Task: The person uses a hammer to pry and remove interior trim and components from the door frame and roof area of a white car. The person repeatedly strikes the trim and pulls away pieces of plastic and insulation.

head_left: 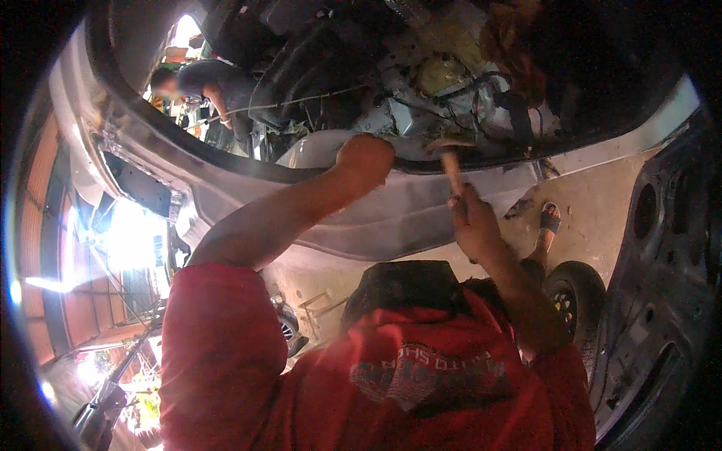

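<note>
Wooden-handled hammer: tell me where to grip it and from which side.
Probably best by its pale, narrow wooden handle, from the person's near right side, as the bare right hand does: the handle slants toward that side, with the wide head at the far end.

Floor [594,188]: pale, dirt-marked, stretching across the right side.
Foot [551,216]: sandalled, resting on it.
Wheel [591,295]: black-tyred, near the foot.
</note>
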Demonstrator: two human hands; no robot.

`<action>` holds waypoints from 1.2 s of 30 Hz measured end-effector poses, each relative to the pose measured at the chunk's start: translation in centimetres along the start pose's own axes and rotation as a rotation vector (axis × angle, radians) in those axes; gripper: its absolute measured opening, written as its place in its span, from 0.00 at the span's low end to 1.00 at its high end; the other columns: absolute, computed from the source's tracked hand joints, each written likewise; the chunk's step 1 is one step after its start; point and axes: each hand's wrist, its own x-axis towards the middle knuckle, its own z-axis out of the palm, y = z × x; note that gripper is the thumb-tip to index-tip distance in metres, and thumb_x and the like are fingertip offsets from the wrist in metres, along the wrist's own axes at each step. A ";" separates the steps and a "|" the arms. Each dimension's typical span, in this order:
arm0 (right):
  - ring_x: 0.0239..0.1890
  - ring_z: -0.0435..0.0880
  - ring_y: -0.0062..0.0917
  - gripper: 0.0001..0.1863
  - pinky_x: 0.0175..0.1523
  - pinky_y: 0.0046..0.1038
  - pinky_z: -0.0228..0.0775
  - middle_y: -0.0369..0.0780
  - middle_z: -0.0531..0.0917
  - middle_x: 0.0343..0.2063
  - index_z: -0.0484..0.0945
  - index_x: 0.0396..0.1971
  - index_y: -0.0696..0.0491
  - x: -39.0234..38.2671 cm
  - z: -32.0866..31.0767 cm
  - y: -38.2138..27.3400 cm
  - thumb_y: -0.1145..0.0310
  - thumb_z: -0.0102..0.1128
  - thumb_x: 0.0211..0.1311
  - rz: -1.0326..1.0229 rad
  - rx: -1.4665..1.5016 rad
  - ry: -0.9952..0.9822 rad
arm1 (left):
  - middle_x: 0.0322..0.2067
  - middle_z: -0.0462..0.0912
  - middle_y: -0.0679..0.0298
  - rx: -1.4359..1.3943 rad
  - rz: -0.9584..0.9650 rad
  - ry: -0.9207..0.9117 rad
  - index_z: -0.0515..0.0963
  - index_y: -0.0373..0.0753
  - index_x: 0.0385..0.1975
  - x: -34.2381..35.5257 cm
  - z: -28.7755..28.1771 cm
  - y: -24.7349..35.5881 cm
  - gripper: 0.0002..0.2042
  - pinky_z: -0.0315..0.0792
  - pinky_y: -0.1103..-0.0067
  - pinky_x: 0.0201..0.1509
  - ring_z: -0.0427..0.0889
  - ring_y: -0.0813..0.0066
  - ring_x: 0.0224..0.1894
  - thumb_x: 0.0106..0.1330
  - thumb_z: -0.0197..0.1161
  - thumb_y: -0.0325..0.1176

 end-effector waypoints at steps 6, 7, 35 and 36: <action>0.40 0.89 0.61 0.18 0.46 0.59 0.79 0.59 0.87 0.34 0.74 0.53 0.61 1.5 -1.1 -2.1 0.58 0.54 0.83 -0.012 0.124 -0.083 | 0.42 0.92 0.54 0.036 -0.003 0.207 0.89 0.40 0.44 -1.2 1.3 0.6 0.14 0.87 0.59 0.47 0.91 0.54 0.48 0.61 0.77 0.37; 0.40 0.89 0.61 0.18 0.47 0.58 0.80 0.59 0.87 0.34 0.74 0.53 0.62 1.5 -0.3 -1.6 0.59 0.54 0.83 -0.026 0.018 -0.155 | 0.42 0.92 0.54 0.060 -0.008 0.210 0.88 0.40 0.47 -1.2 1.7 0.5 0.15 0.86 0.59 0.47 0.91 0.54 0.48 0.62 0.76 0.37; 0.42 0.88 0.61 0.17 0.49 0.57 0.78 0.58 0.88 0.37 0.74 0.55 0.59 2.5 -0.8 -2.2 0.59 0.56 0.82 -0.055 -0.230 -0.314 | 0.35 0.92 0.55 0.161 -0.006 0.132 0.90 0.37 0.41 -8.2 -0.9 -4.2 0.10 0.86 0.59 0.50 0.92 0.53 0.43 0.65 0.72 0.34; 0.41 0.88 0.61 0.17 0.48 0.57 0.78 0.58 0.88 0.36 0.74 0.55 0.59 2.7 -0.9 -2.9 0.60 0.56 0.82 -0.098 -0.241 -0.297 | 0.35 0.92 0.55 0.162 -0.017 0.049 0.90 0.38 0.38 -7.5 -1.8 -4.3 0.08 0.87 0.59 0.49 0.92 0.52 0.43 0.64 0.70 0.32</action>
